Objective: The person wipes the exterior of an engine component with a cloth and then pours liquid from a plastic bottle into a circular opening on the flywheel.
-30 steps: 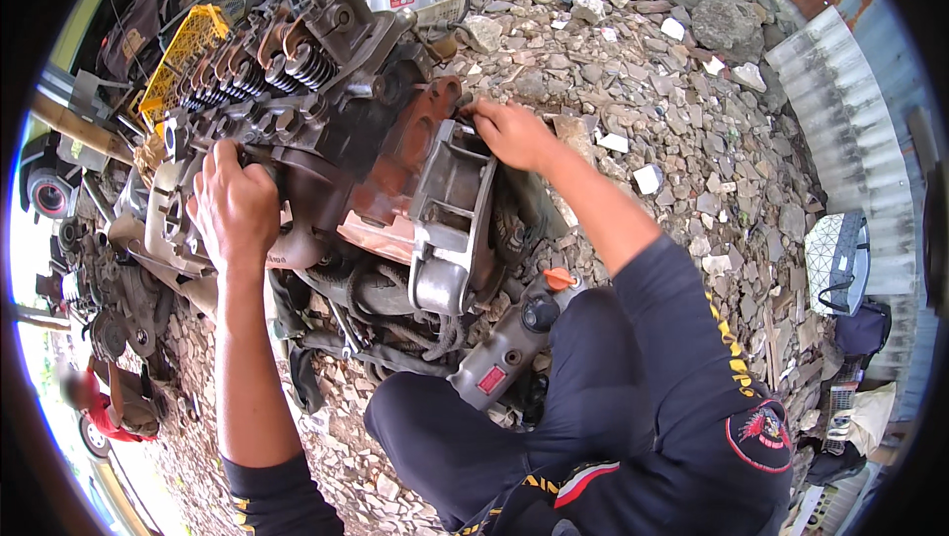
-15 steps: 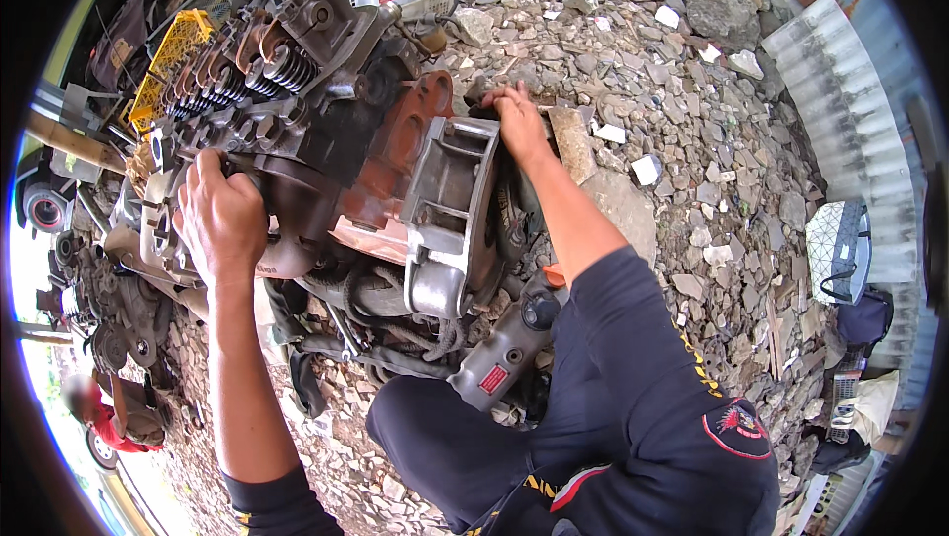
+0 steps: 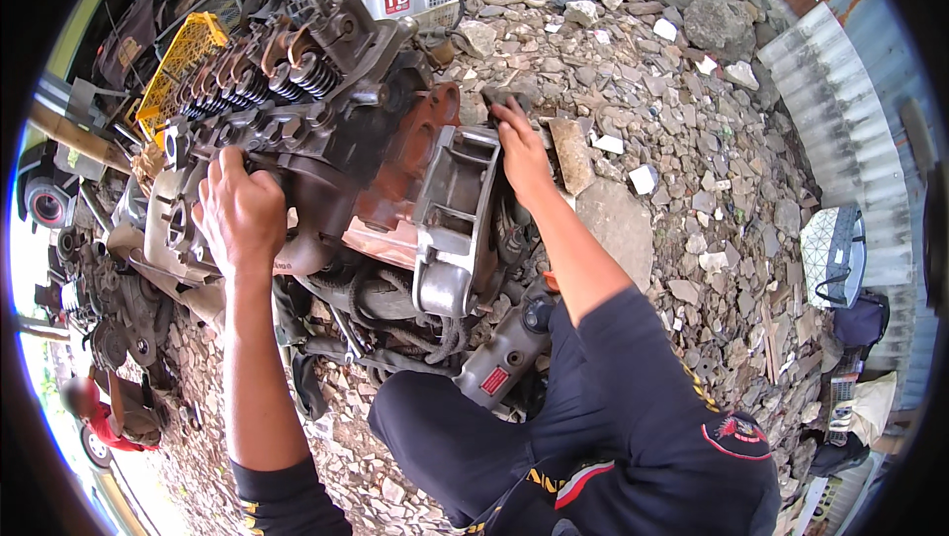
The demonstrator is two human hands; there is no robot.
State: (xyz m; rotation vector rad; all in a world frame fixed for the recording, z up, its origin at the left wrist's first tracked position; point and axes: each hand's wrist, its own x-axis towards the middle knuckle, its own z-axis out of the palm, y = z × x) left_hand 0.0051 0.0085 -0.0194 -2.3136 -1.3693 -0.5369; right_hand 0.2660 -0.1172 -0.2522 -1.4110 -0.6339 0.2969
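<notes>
An upper engine assembly [image 3: 265,76], with rows of springs and rocker arms, rests tilted in front of me. My left hand [image 3: 240,208] grips its near edge beside a dark cast manifold [image 3: 321,188]. A red-brown part [image 3: 400,175] and a silver metal housing [image 3: 450,220] sit at its right. My right hand [image 3: 526,150] is just right of the housing's upper end, fingers bent onto a dark piece I cannot make out. Below lie hoses [image 3: 395,304], a wrench [image 3: 351,336] and a grey metal cover [image 3: 504,358] with a red label, by my knees.
Yellow [image 3: 173,76] and white [image 3: 415,4] crates stand behind the engine. Broken stone [image 3: 712,220] covers the ground. Corrugated sheets [image 3: 840,111] and bags [image 3: 830,254] line the right side. Loose parts [image 3: 109,309] and a person in red [image 3: 114,417] are at left.
My right hand has shifted right, from the housing's top to just beside it, and its forearm has swung leftward at the elbow. My left hand stays on the engine's edge.
</notes>
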